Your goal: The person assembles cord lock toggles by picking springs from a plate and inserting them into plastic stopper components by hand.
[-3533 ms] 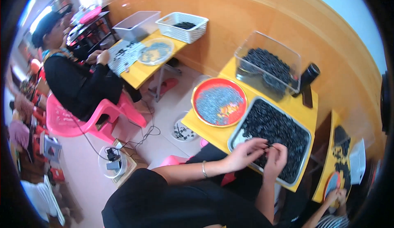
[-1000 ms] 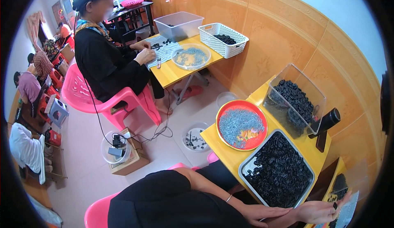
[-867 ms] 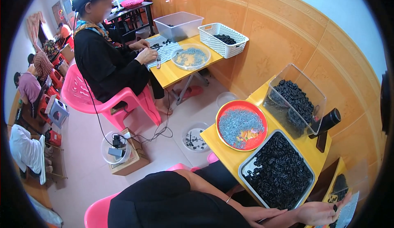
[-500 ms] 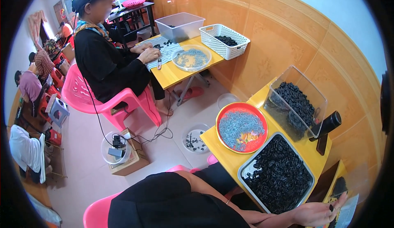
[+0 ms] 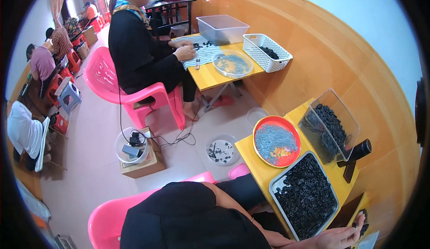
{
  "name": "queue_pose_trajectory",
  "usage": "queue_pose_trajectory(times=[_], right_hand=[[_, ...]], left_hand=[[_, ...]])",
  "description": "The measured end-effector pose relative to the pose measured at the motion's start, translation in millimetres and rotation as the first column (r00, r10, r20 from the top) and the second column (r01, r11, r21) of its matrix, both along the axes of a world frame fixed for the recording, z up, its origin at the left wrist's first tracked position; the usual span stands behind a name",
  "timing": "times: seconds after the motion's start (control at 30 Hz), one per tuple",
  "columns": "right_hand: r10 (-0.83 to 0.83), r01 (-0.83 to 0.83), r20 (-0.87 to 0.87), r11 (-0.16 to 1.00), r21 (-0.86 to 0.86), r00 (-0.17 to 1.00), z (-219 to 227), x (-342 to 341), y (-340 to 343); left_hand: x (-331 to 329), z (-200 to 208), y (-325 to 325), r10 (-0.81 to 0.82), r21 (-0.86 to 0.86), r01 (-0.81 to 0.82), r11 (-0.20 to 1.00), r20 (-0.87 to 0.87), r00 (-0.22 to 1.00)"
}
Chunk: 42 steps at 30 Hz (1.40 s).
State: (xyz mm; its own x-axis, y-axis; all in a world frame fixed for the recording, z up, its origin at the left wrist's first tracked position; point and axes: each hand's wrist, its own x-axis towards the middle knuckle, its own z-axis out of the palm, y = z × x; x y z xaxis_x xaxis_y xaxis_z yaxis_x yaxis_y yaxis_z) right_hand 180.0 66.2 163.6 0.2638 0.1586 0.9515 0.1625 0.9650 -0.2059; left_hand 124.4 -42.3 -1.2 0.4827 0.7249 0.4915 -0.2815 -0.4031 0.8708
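My left hand [image 5: 339,238] is at the lower right edge, beyond the corner of the metal tray. Its fingers are bent together around a small black piece [image 5: 354,225], partly hidden by the fingertips. My right hand does not show. Next to my forearm, the silver tray [image 5: 272,187] is filled with small black ring-like or link-shaped parts [image 5: 309,197]. A red round tray with a gold rim [image 5: 293,158] stands at its far side, holding many thin grey metal pins [image 5: 273,139].
A clear bin [image 5: 356,128] of black parts and a dark cylinder [image 5: 361,149] stand along the wall. Another person [image 5: 143,61] sits at a second yellow table [image 5: 204,81]. Cables [image 5: 179,139], a carton [image 5: 143,164] and a tub [image 5: 233,157] are on the floor.
The view has turned left, so most of the room sits further right in the picture. My left hand has dropped slightly lower, its fingers still around the black piece.
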Motion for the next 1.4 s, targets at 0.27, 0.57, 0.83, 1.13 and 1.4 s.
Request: queue_pose_trajectory(times=[0.27, 0.57, 0.83, 1.13, 1.4], right_hand=[[0.358, -0.354, 0.034, 0.895, 0.273, 0.933, -14, 26, 3], [0.080, -0.080, -0.042, 0.997, 0.011, 0.996, 6, 10, -104], [0.011, -0.010, 0.023, 0.999, -0.050, 1.000, -6, 25, -119], [0.162, -0.106, 0.173, 0.950, -0.293, 0.972, -36, 60, -99], [0.317, -0.076, 0.307, 0.796, -0.600, 0.897, -60, 16, -49]], left_hand=[[-34, 25, -51, -0.016, 0.081, 0.023, 0.996, -0.092, 0.996], [1, 11, -60, -0.030, 0.122, 0.055, 0.991, -0.200, 0.979], [13, 6, -55, -0.111, 0.136, 0.157, 0.978, -0.298, 0.948], [12, -3, -54, 0.003, 0.131, 0.030, 0.991, -0.248, 0.969], [-74, 32, 2, 0.466, 0.169, -0.436, 0.884, -0.243, 0.851]])
